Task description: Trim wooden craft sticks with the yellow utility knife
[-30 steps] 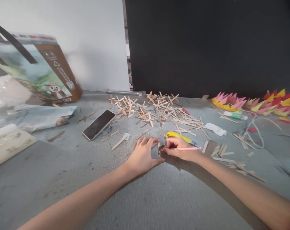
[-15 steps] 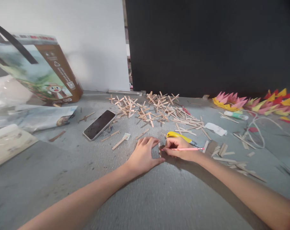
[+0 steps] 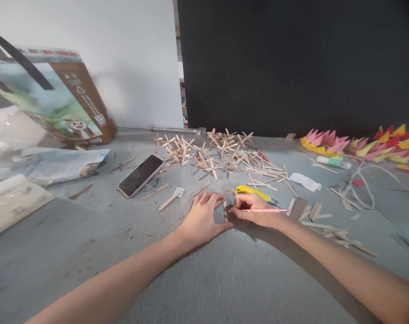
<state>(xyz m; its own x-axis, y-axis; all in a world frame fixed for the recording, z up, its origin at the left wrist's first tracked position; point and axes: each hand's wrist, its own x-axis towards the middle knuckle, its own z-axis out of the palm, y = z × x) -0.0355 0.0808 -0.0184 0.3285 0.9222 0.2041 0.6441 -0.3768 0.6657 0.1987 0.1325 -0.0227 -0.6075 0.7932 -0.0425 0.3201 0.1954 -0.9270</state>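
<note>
A short wooden craft stick (image 3: 225, 211) lies on the grey table between my hands. My left hand (image 3: 204, 216) rests on the table and steadies it, fingertips at the far end and thumb at the near end. In my right hand (image 3: 253, 209) is a pink pencil (image 3: 267, 210), held in a writing grip with its point down at the stick. The fingers partly hide the pencil's tip. Just behind my right hand lies a yellow utility knife (image 3: 253, 191), partly covered by that hand.
Crossed craft sticks (image 3: 204, 155) are heaped at the back, with loose sticks (image 3: 329, 225) at the right. A phone (image 3: 141, 175) lies left of centre. A glue stick (image 3: 333, 162), a white cable (image 3: 369, 191) and folded paper crowns (image 3: 325, 143) sit right. A printed bag (image 3: 72, 99) stands back left.
Almost nothing differs. Both hands keep their places around the stick, and the view has shifted very slightly.
</note>
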